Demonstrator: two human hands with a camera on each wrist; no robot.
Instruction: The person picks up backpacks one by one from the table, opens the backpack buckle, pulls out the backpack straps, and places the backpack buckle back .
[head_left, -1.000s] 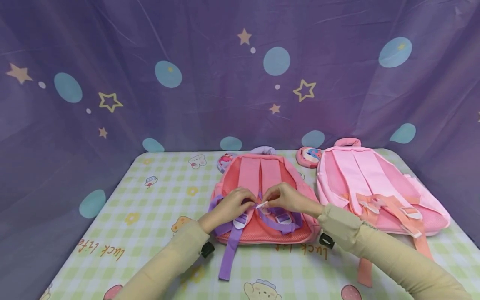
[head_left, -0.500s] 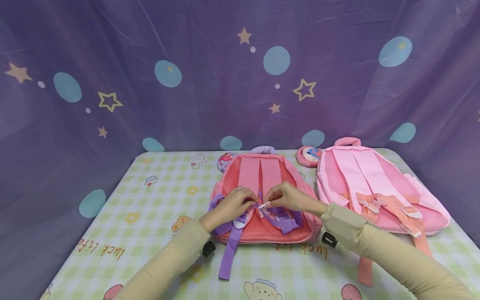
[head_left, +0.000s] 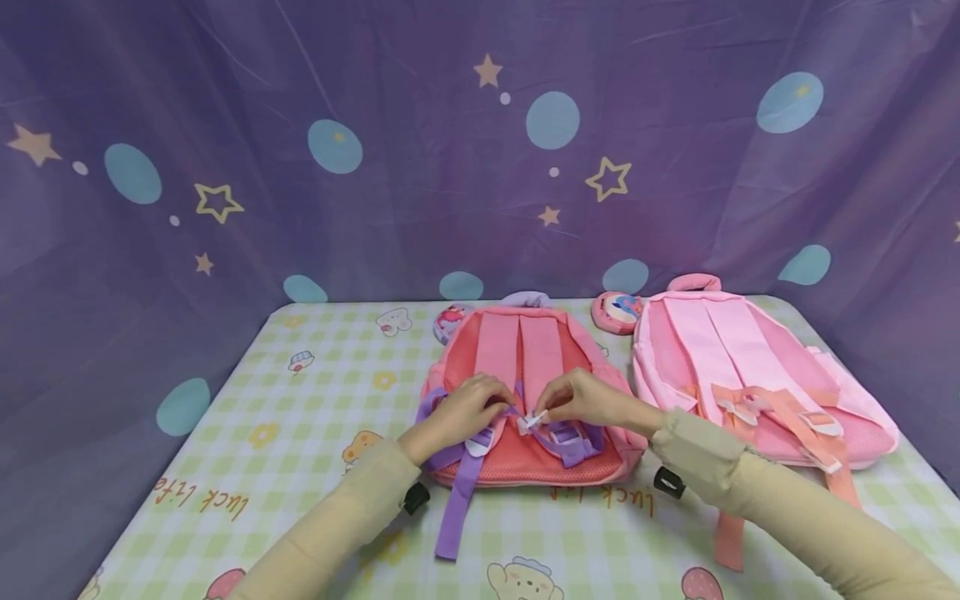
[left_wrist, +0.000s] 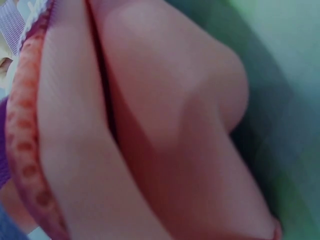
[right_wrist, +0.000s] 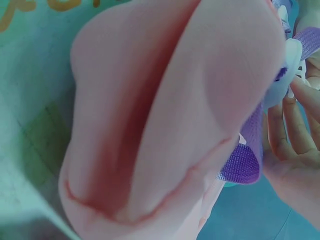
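A coral-pink backpack [head_left: 540, 337] lies on the table with its shoulder straps upward. My left hand [head_left: 463, 414] pinches a purple webbing strap over the lower middle of the backpack. Close beside it, my right hand [head_left: 588, 398] pinches a small white plastic buckle [head_left: 531, 422] between thumb and fingers. In the right wrist view, the right hand [right_wrist: 295, 137] shows at the right edge beside white plastic and purple webbing [right_wrist: 245, 162]. The left wrist view is mostly filled by the backpack's pink side [left_wrist: 150, 100]. Fingers partly hide where strap and buckle meet.
A lighter pink backpack [head_left: 731, 342] with orange straps lies to the right, close to the first. Small round pouches, one red-pink [head_left: 617, 312] and one purple [head_left: 450, 322], sit by the backpacks. A checked cloth [head_left: 315, 467] covers the table; a purple curtain hangs behind.
My right hand has shifted slightly right and toward me, and the white buckle has moved and turned with it. The left hand has stayed nearly still.
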